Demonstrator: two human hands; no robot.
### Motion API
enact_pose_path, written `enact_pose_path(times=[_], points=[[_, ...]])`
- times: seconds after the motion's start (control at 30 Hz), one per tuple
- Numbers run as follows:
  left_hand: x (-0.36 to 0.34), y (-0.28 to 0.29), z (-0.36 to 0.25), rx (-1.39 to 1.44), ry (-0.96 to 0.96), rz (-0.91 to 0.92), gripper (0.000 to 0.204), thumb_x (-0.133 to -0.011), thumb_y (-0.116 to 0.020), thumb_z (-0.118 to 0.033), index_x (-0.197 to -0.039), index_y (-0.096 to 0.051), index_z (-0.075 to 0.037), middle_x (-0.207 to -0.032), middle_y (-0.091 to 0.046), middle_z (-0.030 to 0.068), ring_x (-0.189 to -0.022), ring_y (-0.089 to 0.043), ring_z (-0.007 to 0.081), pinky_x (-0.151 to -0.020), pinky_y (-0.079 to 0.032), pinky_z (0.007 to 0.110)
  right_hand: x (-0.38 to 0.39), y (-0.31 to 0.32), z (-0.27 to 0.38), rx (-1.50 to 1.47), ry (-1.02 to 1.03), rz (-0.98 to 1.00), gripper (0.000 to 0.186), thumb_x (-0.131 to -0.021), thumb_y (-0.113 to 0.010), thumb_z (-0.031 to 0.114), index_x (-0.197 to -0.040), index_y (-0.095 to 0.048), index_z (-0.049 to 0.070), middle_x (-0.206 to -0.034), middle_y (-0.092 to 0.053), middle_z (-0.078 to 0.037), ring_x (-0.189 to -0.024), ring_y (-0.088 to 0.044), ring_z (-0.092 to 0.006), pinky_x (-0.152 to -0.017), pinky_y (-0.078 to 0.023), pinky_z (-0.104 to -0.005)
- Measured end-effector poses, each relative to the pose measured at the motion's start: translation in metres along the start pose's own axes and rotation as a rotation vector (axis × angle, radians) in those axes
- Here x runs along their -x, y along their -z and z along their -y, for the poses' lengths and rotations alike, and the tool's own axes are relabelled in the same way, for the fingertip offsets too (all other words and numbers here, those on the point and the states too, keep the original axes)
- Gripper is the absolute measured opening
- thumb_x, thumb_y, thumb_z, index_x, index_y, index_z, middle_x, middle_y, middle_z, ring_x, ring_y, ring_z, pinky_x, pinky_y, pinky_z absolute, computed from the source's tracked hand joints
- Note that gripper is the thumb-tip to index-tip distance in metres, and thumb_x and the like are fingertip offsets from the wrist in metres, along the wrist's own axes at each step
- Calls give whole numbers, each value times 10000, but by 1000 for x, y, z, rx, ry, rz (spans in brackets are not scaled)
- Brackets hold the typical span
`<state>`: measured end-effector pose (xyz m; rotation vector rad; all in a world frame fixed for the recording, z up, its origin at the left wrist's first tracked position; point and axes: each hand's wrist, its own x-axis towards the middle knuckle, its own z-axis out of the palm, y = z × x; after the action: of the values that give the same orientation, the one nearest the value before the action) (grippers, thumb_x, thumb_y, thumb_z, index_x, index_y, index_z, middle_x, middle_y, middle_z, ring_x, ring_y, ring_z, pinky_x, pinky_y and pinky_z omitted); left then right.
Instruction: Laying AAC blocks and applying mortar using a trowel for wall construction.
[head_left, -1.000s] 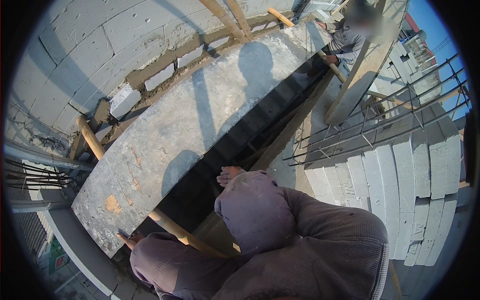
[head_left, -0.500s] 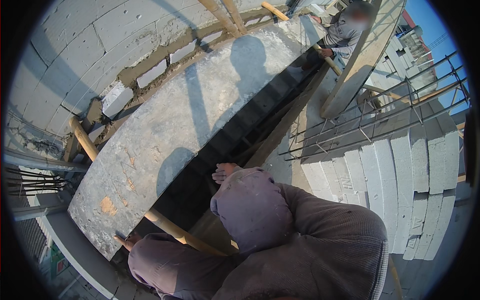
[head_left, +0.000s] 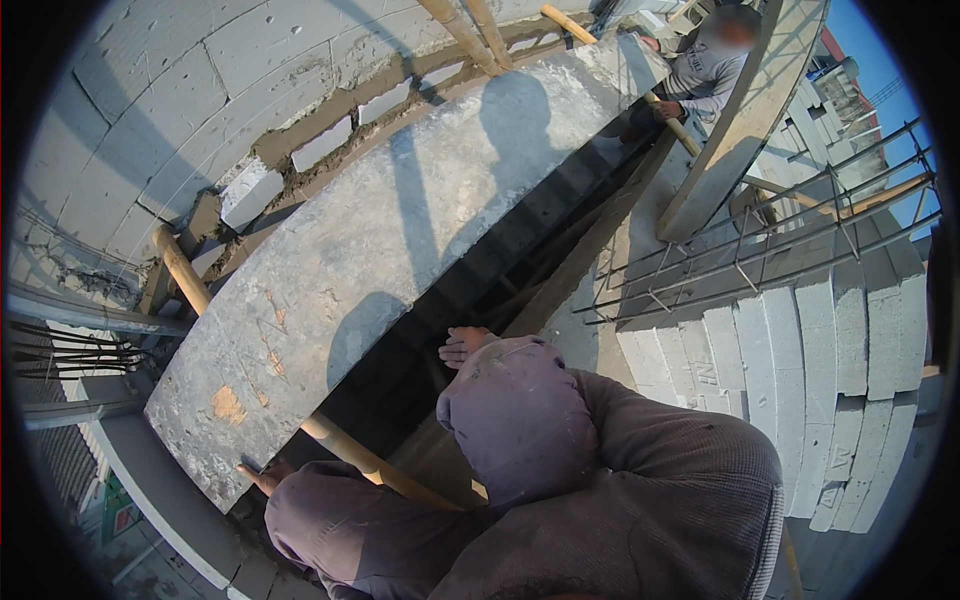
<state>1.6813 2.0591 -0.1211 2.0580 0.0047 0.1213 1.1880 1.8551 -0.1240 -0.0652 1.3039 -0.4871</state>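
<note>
A long grey, mortar-stained board (head_left: pixel 330 230) lies slantwise on bamboo poles, with scraped tan patches at its near left end. My left hand (head_left: pixel 264 477) grips the near edge at that end, a finger on the top face; its other fingers are mostly hidden. Past my bent knee shows my right hand (head_left: pixel 465 345), empty, its fingers stretched out over the dark gap beside the board. It does not touch the board. At the far end, another person (head_left: pixel 705 75) has hands at the board and a pole.
Beyond the board rises a light block wall (head_left: pixel 260 90) with fresh mortar. A bamboo pole (head_left: pixel 370 462) passes beneath the board. On the right are a steel rebar cage (head_left: pixel 780 250), stacked white blocks (head_left: pixel 790 390) and a slanted wooden post (head_left: pixel 745 120). A dark opening (head_left: pixel 480 290) drops between board and ledge.
The whole view has shifted slightly, so everything sits a little further right and lower. Both hands keep about the same place relative to the board.
</note>
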Motion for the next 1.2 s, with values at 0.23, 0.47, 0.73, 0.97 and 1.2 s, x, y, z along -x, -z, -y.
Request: enact_pose_path(times=[0.23,0.47,0.73,0.97,1.2], points=[[-11,8,-18,-146,-151,-102,815,-738,-745,-457,-1366,-385,-83,-1342,-456,152,-1219,-444,320,-1044,-335,483,2,1,2,-8,-4,6,473,-898,-557,287,-1198,-427,-54,-1174,-564,-205,-1080,-566,-298,-943,-456,-427],[-23,12,-41,-286,-293,-213,822,-737,-748,-451,-1372,-378,-82,-1349,-449,159,-1227,-437,325,-1047,-330,487,1,4,7,-23,-7,-40,471,-902,-553,279,-1206,-424,-56,-1193,-554,-206,-1090,-561,-292,-946,-456,-423],[-18,-14,-116,-289,-943,549,996,-661,-803,-342,-1456,-235,-151,-1498,-233,167,-1379,-232,335,-1083,-224,560,-4,-8,4,11,-19,-25,522,-904,-550,282,-1251,-384,-71,-1237,-522,-219,-1146,-526,-311,-969,-441,-434],[44,-26,-184,-991,-747,913,1162,-547,-859,-326,-1472,-156,-311,-1543,-157,42,-1418,-148,262,-1036,-86,704,-4,2,8,-26,-12,-40,555,-908,-542,290,-1281,-358,-76,-1266,-496,-226,-1175,-503,-315,-986,-429,-433],[44,-35,-206,-1145,-757,989,1180,-536,-855,-394,-1477,-152,-283,-1545,-137,70,-1421,-127,278,-1030,-83,710,-13,0,3,1,-55,-39,532,-900,-555,294,-1262,-397,-62,-1220,-535,-223,-1117,-546,-320,-963,-446,-432]])
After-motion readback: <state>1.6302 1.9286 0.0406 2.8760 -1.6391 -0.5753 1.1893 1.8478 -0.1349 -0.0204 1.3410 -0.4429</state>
